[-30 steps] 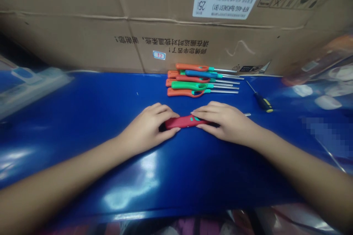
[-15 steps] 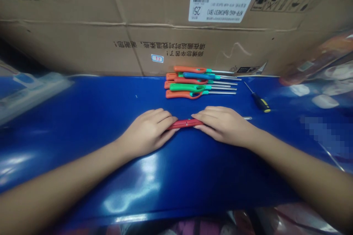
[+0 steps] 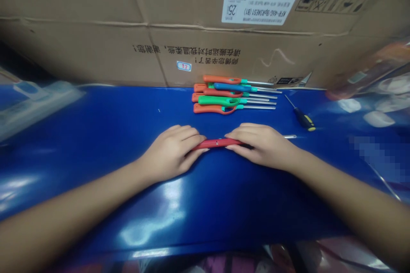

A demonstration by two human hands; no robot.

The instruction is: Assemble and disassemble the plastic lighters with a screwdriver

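A red long-nosed lighter (image 3: 217,143) lies on its narrow edge on the blue table (image 3: 105,136), its metal tube tip (image 3: 290,137) sticking out to the right. My left hand (image 3: 173,151) pinches the lighter's left end with closed fingers. My right hand (image 3: 262,143) covers and grips the right part of the handle. Both hands rest on the tabletop.
A stack of several orange, green and blue lighters (image 3: 230,96) lies behind my hands, against a large cardboard box (image 3: 160,30). A black-and-yellow screwdriver (image 3: 303,117) lies to the right. Blurred plastic packs sit at the far left (image 3: 35,102) and far right (image 3: 378,94).
The red lighter has been rolled from its flat side, with the green trigger showing, onto its narrow edge. Both hands stayed in place on it.
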